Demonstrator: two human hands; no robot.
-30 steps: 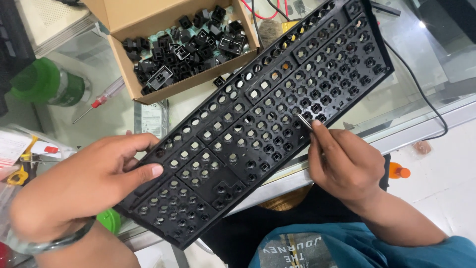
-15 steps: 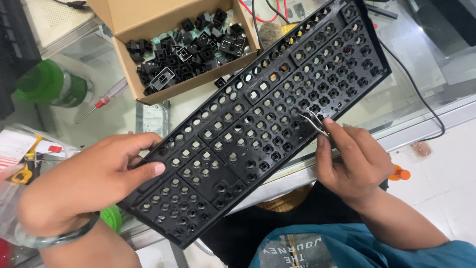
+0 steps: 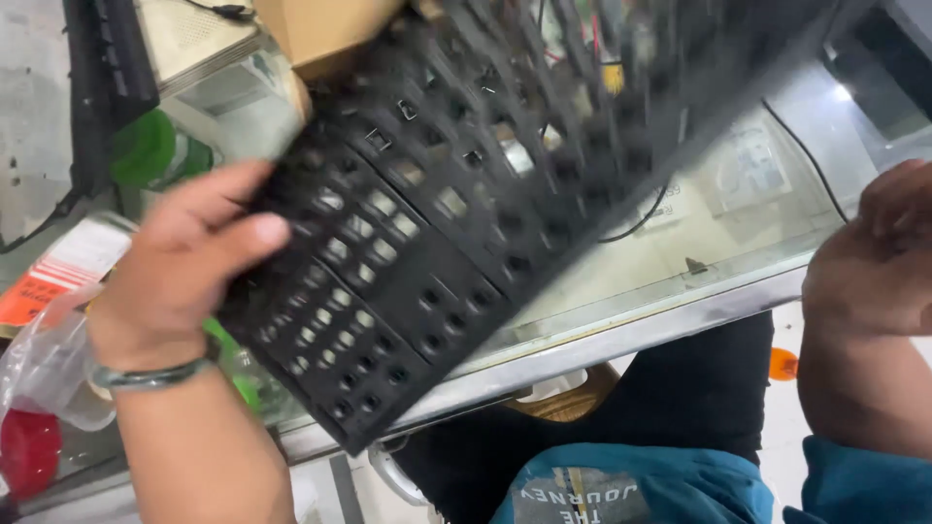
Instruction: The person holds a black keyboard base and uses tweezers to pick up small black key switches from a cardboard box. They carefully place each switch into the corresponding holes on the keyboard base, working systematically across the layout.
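My left hand (image 3: pixel 184 281) grips the near left end of a black keyboard frame (image 3: pixel 456 223), thumb on top. The frame has its keycaps off, showing rows of square holes and a few wire clips. It is tilted up and close to the camera, its far end blurred. A metal bangle (image 3: pixel 155 374) circles my left wrist. At the right edge, my right hand (image 3: pixel 864 262) is off the frame with fingers curled; they are partly cut off, so I cannot see whether anything is in them.
A glass counter (image 3: pixel 680 252) with a metal front edge (image 3: pixel 631 330) lies under the frame. A cardboard box (image 3: pixel 320 29) sits behind it, a green bottle (image 3: pixel 150 155) and a black keyboard (image 3: pixel 112 78) at the left. A thin black cable (image 3: pixel 806 155) crosses the glass.
My left hand has lifted and swung the keyboard frame up toward the camera. My right hand has come off the frame and drawn back to the right.
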